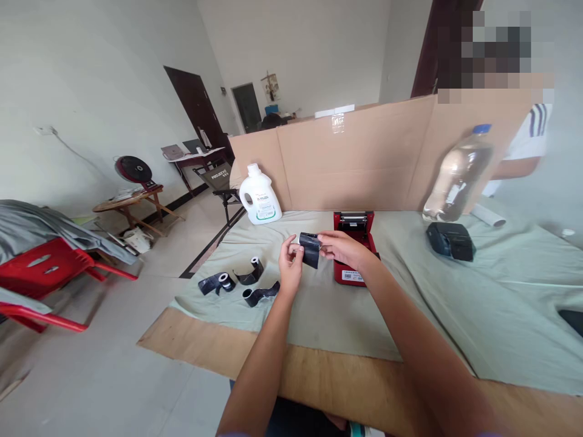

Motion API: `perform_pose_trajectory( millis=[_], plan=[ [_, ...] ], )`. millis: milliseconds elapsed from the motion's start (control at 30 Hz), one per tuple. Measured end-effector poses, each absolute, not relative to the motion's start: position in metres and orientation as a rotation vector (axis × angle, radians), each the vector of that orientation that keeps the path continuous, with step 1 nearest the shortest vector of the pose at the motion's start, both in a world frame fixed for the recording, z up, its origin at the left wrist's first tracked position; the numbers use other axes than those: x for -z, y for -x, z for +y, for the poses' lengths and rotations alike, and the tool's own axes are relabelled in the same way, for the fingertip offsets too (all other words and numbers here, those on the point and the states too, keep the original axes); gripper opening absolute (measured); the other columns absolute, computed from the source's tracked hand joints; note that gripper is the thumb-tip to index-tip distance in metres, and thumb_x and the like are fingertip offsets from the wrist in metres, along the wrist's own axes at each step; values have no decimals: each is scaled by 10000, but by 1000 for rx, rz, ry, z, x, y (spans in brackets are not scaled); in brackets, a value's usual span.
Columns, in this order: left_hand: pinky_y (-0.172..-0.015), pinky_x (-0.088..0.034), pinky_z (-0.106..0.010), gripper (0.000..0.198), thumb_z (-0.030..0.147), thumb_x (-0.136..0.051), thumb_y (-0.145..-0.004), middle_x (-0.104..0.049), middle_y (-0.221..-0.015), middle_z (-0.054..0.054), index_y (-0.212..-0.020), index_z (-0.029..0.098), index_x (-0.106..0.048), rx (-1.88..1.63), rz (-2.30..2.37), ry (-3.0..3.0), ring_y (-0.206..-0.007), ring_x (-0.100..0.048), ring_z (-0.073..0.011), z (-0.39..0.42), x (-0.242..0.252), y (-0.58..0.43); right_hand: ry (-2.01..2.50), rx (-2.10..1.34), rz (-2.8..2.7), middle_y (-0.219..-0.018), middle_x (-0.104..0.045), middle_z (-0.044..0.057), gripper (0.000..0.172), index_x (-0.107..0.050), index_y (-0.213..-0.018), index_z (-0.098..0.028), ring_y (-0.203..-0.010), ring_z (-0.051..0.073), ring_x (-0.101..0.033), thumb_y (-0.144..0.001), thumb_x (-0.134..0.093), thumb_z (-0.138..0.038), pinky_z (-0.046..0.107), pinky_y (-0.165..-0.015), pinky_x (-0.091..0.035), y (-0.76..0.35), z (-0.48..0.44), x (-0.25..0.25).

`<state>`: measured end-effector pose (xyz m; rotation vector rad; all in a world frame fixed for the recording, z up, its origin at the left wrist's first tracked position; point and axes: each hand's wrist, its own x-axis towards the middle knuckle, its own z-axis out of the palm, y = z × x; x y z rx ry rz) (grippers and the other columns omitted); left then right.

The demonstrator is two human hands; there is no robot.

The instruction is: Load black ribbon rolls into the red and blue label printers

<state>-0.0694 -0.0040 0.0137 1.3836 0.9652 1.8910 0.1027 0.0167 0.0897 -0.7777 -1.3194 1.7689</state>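
Both my hands meet over the table and hold a small black roll point(311, 247) with a white core end. My left hand point(290, 264) pinches the roll's left end. My right hand point(344, 249) grips its right side, fingers curled round it. Just behind my right hand stands a small red label printer point(351, 226) with its lid open. Three more black rolls, partly unwound, lie on the cloth to the left: one point(217, 283), another point(251, 273) and a third point(260, 294).
A pale green cloth point(501, 303) covers the wooden table point(319, 376). A white detergent jug point(259, 195), a clear bottle with a blue cap point(458, 176), a black printer point(450, 240) and a cardboard screen point(364, 158) stand at the back. Another person stands at the far right.
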Motion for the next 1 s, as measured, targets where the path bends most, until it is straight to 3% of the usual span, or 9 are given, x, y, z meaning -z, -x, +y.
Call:
perform_pose_trajectory(
  millis=[433,767,1000],
  plan=[
    [-727,-436,-230,454,462,-686,-870,-556,-776,19,-1222,193,-586,-1898,958,-1399,-728,-529,-111,-5,-15,66,725,-1858,-1153,-749,-603,5,288,-667,-867,-166,-585,83,-504,-684,-833,-312,220,-491,-281,-103,23,-83],
    [-740,-463,-245,447,488,-673,-873,-568,-805,-1,-1207,198,-605,-1879,967,-1427,-767,-557,-133,-7,-18,67,684,-1886,-1240,-741,-600,-7,280,-673,-910,-191,-610,94,-528,-720,-799,-354,222,-497,-286,-99,19,-83],
    [-757,-477,-258,436,485,-643,-896,-554,-814,-4,-1229,208,-597,-1852,968,-1453,-775,-559,-141,-11,-19,66,796,-1904,-1158,-665,-583,-15,278,-665,-945,-196,-561,104,-512,-680,-743,-214,226,-479,-295,-94,17,-88]
  ],
)
